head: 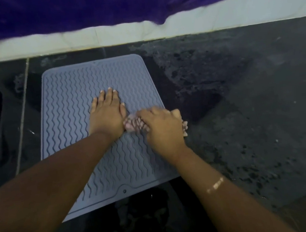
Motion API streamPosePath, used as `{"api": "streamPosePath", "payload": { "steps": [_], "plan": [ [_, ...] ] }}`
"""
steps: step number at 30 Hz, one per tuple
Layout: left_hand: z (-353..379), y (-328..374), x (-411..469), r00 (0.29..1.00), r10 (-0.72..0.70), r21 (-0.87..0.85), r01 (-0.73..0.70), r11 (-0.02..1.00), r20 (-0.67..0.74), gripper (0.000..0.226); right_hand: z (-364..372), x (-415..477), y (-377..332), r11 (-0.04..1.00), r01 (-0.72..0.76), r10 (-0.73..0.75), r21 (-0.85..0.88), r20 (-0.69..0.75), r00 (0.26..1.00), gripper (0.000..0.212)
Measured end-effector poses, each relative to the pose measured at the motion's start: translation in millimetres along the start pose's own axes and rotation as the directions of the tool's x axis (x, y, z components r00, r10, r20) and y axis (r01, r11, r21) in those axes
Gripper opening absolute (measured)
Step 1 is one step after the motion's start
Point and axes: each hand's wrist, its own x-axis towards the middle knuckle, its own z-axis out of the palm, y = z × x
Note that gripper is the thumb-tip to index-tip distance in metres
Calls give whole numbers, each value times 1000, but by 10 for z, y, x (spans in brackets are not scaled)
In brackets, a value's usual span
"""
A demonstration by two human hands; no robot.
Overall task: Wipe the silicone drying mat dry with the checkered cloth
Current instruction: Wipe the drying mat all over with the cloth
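On a dark stone counter (243, 104) backed by pale tile, the silicone drying mat (78, 82) lies flat. The stroke will go best if she follows the wavy ribs while pinning the mat. Her left hand (107, 113) presses spread and flat mid-mat; her right hand (161, 126) clutches the bunched checkered cloth (134, 125) at the mat's right edge, apparently rubbing, though blurred.

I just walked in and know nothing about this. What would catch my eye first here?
First, the grey silicone drying mat with wavy ridges, lying on a dark, wet-looking counter. The left hand presses flat on the mat's middle, while the right hand bunches a checkered cloth at the mat's right edge. Behind, purple fabric hangs over a pale tiled wall.
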Motion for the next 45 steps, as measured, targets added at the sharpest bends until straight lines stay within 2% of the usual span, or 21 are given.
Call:
{"api": "streamPosePath", "payload": {
  "steps": [2,5,8,10,12,13,16,17,18,20,22,23,25,27,29,33,37,40,45],
  "plan": [
    [-7,7,-4,1000,-3,-8,3,1000,-3,55,-62,-397,12,999,46,-46,-19,-14,999,41],
    [-32,22,-23,1000,-3,-10,3,1000,-1,55,-221,-918,16,996,69,-71,52,25,997,46],
    [-56,52,-67,999,39,21,-39,999,6,53,-336,-1099,52,993,67,-79,98,129,988,52],
    [-78,98,-102,994,89,48,-92,995,56,52,-433,-1023,85,955,-51,-1,291,174,985,51],
    [-119,161,-88,990,88,38,-93,995,113,52,-568,-773,99,782,-270,108,562,304,947,36],
    [-159,189,-75,989,73,23,-77,997,128,53,-608,-605,115,691,-338,135,639,345,929,29],
    [-216,196,-62,989,60,-55,-53,997,136,62,-633,-119,180,465,-453,209,760,403,891,25],
    [-206,183,-86,991,79,-68,-72,995,111,62,-625,10,182,453,-461,235,763,397,887,28],
    [-191,162,-116,993,96,-82,-90,993,74,61,-582,116,193,548,-431,263,717,342,902,34],
    [-155,135,-172,995,99,-110,-96,989,25,56,-452,196,184,800,-344,284,491,194,939,57],
    [-131,132,-178,996,90,-142,-90,986,-6,52,-318,132,87,894,-246,231,375,85,969,68],
    [-128,135,-178,997,71,-172,-74,982,-22,52,-218,82,37,929,-193,183,317,61,981,69],
    [-114,138,-172,998,33,-199,-43,979,-52,54,1,-12,-37,989,-111,108,93,39,993,63],
    [-83,140,-164,997,24,-133,-33,991,-67,56,170,-1,-35,994,-70,70,-79,-3,998,52],
    [-67,134,-137,999,10,-82,-13,997,-46,57,271,174,-11,990,-52,44,-132,-60,997,44],
    [-65,140,-98,999,14,-92,-17,996,-33,55,426,786,53,979,-81,65,-190,-90,994,51],
    [-58,122,-121,999,38,-58,-40,997,-33,60,543,1672,37,984,-154,159,-94,52,986,52],
    [-65,122,-96,999,28,-69,-31,997,-37,55,582,2167,36,984,-177,171,28,140,975,49],
    [-60,121,-85,999,21,-88,-25,996,-40,54,404,1863,165,986,-80,59,149,141,988,39]
  ]
}}
